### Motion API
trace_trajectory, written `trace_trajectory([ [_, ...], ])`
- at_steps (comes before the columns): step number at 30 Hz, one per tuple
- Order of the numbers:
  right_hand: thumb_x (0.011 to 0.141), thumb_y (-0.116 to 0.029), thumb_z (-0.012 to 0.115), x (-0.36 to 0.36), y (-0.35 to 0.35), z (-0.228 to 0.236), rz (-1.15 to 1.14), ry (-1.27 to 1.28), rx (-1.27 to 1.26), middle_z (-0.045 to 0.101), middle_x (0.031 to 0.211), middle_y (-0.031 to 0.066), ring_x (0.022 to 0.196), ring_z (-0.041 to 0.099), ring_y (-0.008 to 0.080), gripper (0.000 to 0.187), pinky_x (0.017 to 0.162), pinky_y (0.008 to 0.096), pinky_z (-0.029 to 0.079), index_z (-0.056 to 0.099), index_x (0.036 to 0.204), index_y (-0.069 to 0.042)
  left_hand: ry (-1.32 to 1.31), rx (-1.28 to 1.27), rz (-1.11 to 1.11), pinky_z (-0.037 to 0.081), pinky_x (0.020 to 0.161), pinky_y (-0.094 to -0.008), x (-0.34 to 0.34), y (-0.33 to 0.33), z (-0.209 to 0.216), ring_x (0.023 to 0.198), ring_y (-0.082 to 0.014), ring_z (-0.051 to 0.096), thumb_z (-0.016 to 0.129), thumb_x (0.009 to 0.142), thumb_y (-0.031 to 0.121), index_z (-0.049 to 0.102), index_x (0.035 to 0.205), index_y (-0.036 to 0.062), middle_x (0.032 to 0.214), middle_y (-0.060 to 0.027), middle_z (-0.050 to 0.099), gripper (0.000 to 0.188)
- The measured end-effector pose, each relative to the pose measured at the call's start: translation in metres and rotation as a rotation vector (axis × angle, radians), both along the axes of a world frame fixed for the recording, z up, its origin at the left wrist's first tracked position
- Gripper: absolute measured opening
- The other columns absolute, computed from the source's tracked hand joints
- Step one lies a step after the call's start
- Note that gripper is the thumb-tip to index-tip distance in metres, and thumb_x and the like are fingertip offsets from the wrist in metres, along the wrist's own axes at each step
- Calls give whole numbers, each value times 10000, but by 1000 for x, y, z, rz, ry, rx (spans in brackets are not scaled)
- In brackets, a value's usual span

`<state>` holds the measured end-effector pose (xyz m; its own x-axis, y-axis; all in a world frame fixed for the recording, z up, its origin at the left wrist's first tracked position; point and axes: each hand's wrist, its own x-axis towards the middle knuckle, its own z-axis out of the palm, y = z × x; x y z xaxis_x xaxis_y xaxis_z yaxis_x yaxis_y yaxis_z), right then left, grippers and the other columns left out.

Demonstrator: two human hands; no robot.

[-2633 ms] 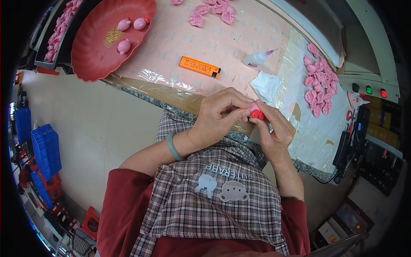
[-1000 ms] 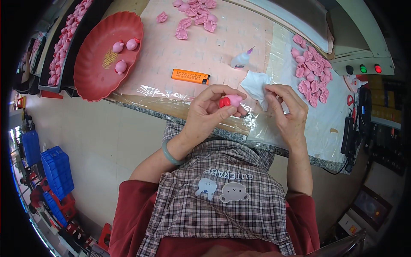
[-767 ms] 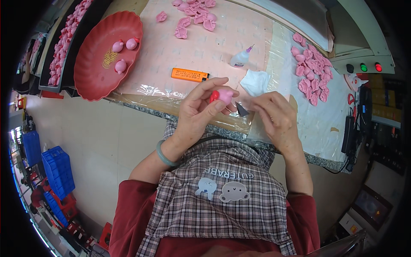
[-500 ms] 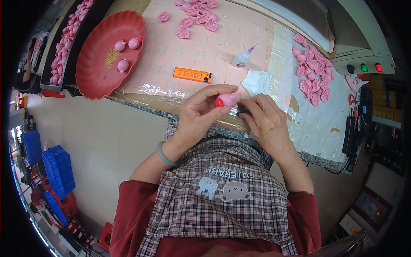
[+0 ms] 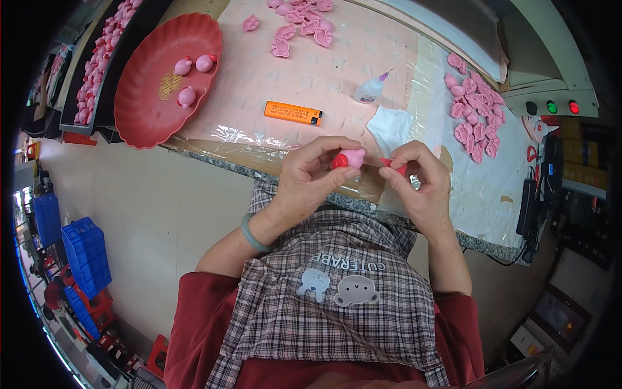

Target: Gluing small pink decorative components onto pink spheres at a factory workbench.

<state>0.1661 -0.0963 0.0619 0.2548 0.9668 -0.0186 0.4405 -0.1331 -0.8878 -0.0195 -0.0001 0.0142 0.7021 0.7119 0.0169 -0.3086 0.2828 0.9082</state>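
My left hand (image 5: 310, 174) pinches a small pink toy figure (image 5: 354, 157) with red feet between thumb and fingers, above the table's front edge. Opposite it, my right hand (image 5: 421, 181) is closed on a small red-handled tool (image 5: 396, 167). A thin, flat, blade-like part (image 5: 374, 161) runs from that tool toward the figure's right side; whether it touches is too fine to tell. Just beyond my hands lie a folded white cloth (image 5: 390, 126), an orange lighter (image 5: 293, 113) and a small squeeze bottle (image 5: 369, 89) with a purple needle tip.
At the left, a red scalloped tray (image 5: 139, 117) holds 3 pink figures, beside a dark bin (image 5: 110, 107) full of more. Pink shell-like pieces (image 5: 476, 104) are heaped at the right; others (image 5: 304, 19) lie at the back. A machine with indicator lights (image 5: 552, 106) stands at the far right.
My right hand has drawn away to the right and turned, and the tool's red part now shows where something dark was seen. My left hand has shifted slightly right with the figure.
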Motion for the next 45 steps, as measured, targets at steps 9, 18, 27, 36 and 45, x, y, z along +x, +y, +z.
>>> trace_trajectory([
  [9, 879, 42, 663, -19, 0, -3, -123, 510, 83, 637, 888, 64, 738, 622, 102, 162, 623, 210, 501, 600, 1028, 38, 110, 230, 105, 546, 848, -292, 6, -5, -11, 994, -161, 650, 706, 830, -9, 627, 1159, 8, 1096, -94, 664, 339],
  [18, 858, 41, 688, -26, 10, -9, -110, 207, 103, 656, 837, 60, 663, 626, 85, 85, 541, 195, 492, 681, 941, 30, 258, 455, 177, 562, 787, -305, 9, -6, -10, 920, -226, 695, 739, 760, 9, 651, 1116, 27, 1044, -124, 693, 367],
  [27, 835, 54, 691, -24, 10, -11, -62, -207, 211, 669, 799, 82, 642, 634, 105, 59, 546, 211, 501, 696, 889, 32, 290, 567, 200, 569, 762, -288, 8, -6, -6, 916, -194, 685, 727, 770, -17, 647, 1120, 8, 1048, -120, 693, 359],
  [36, 831, 53, 692, -25, 10, -12, -61, -166, 230, 665, 796, 89, 637, 639, 113, 67, 548, 220, 507, 695, 896, 36, 292, 573, 197, 562, 751, -250, 8, -7, -7, 911, -124, 668, 719, 790, -31, 652, 1134, -8, 1036, -96, 703, 351],
  [45, 847, 51, 678, -23, 9, -7, -109, -82, 185, 661, 796, 77, 607, 629, 100, 58, 504, 202, 491, 698, 898, 32, 315, 593, 164, 561, 734, -250, 7, -5, -7, 886, -120, 669, 726, 787, -18, 652, 1134, -13, 1023, -102, 703, 355],
])
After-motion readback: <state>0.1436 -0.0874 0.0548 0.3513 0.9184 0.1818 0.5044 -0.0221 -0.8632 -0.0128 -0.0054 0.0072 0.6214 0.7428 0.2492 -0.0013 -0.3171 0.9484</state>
